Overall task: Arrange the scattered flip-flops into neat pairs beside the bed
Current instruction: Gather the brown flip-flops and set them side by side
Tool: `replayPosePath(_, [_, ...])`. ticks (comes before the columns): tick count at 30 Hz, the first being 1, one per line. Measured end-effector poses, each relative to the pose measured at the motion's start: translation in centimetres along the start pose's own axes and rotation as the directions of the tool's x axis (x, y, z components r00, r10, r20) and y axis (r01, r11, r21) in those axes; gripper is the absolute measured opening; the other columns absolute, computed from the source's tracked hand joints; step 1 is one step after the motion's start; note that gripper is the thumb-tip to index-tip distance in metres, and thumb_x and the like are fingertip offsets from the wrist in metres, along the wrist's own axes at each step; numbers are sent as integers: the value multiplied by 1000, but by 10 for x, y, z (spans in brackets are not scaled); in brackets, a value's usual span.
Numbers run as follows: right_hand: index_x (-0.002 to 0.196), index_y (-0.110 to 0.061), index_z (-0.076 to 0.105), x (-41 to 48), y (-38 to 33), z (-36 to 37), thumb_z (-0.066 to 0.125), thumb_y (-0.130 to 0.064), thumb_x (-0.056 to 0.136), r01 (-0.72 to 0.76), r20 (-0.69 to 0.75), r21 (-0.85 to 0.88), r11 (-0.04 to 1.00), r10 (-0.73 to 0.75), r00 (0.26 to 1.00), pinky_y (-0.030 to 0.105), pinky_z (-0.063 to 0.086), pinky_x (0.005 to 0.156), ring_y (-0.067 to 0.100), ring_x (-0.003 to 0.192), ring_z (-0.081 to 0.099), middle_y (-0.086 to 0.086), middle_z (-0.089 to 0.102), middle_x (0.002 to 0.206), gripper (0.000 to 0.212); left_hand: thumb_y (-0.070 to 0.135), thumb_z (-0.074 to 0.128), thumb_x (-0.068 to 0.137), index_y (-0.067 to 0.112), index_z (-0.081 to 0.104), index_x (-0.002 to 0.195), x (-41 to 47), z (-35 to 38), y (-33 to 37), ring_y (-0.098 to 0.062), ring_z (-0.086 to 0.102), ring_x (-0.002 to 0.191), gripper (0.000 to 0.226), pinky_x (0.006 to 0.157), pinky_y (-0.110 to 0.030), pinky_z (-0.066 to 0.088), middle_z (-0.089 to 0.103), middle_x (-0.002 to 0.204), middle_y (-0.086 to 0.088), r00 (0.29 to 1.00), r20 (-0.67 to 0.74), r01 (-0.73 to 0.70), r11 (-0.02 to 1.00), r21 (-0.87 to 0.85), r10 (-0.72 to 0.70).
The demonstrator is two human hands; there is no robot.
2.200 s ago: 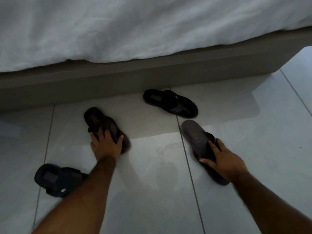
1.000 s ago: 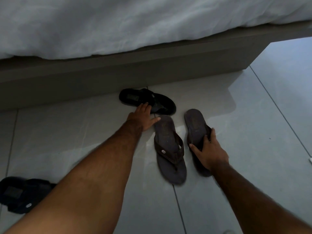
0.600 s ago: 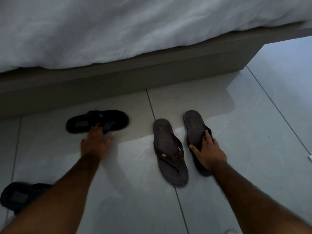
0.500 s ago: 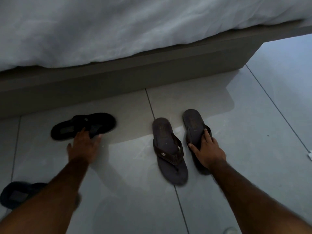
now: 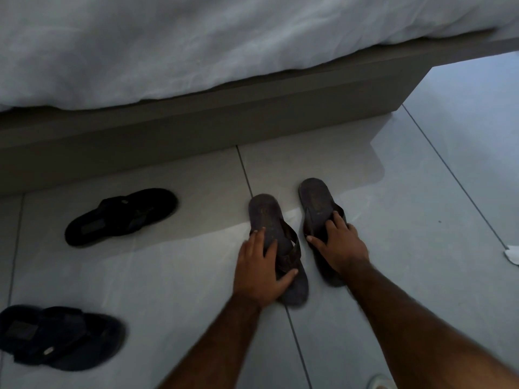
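Two brown flip-flops lie side by side on the tiled floor, heels toward the bed. My left hand (image 5: pixel 262 272) grips the left brown flip-flop (image 5: pixel 265 217) over its strap, and my right hand (image 5: pixel 341 244) presses on the right brown flip-flop (image 5: pixel 316 199). Lying slantwise at the left is one black flip-flop (image 5: pixel 120 216), with nothing touching it. A second black flip-flop (image 5: pixel 60 336) sits at the lower left, apart from the first.
The bed frame (image 5: pixel 224 119) runs across the back, with a white duvet (image 5: pixel 196 43) hanging over it. A scrap of white paper (image 5: pixel 511 254) lies at the right edge. Something pale (image 5: pixel 377 382) shows at the bottom edge.
My left hand dragged one black flip-flop leftward away from the brown ones, let it go, and came back onto the left brown flip-flop. My right hand stayed on the right brown flip-flop.
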State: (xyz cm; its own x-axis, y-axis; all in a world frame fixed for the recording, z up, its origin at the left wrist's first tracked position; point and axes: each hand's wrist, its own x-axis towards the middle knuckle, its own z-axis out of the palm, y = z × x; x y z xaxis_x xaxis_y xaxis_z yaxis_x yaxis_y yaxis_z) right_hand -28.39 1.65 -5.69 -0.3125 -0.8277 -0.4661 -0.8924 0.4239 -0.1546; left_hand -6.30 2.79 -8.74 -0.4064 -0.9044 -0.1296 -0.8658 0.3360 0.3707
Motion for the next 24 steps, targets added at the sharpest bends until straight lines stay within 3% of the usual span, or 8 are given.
replayPosePath(2, [138,-21,47,3,1,-1,48,-71,87,9,-16,6,1000,-9,1000,55,46,103,36,148,26,0,19,166,71,80,41,80,20,42,149,0,7,6,-31,15,152,91,123,-49,20,20,165,-12,998,18,60,998,-14,-60])
replayPosePath(7, [144,-19,45,24,-3,-5,47,-66,90,39,-66,55,998,-36,997,55,40,109,35,151,17,1,27,164,72,83,35,79,25,25,156,45,1,4,-26,3,155,97,125,-49,8,9,168,-8,994,104,15,1000,13,-16])
replayPosePath(10, [148,-16,43,51,-11,-11,46,-56,96,72,-68,65,995,-68,995,52,24,121,42,150,15,9,28,163,66,83,38,79,27,23,157,92,-10,3,-25,0,155,97,124,-52,6,6,169,-6,987,161,23,999,22,-26])
replayPosePath(14, [150,-16,42,89,-19,-26,43,-48,101,108,-97,48,993,-103,990,47,7,125,41,149,22,15,28,162,59,83,40,79,32,16,157,147,-25,2,-23,-6,155,96,123,-54,4,-1,169,-2,967,241,71,995,69,-86])
replayPosePath(20, [152,-11,37,130,-30,-46,42,-40,103,183,-110,20,983,-180,978,48,7,124,26,152,23,17,29,162,57,80,42,82,32,13,158,193,-36,3,-22,-9,155,94,123,-56,5,-6,169,1,949,281,122,988,95,-144])
replayPosePath(24, [152,-13,37,143,-30,-49,43,-42,102,183,-102,13,983,-181,978,47,7,125,28,151,26,18,27,163,58,74,43,87,31,11,158,206,-38,1,-23,-11,155,89,122,-58,9,-9,169,0,946,301,100,991,93,-124])
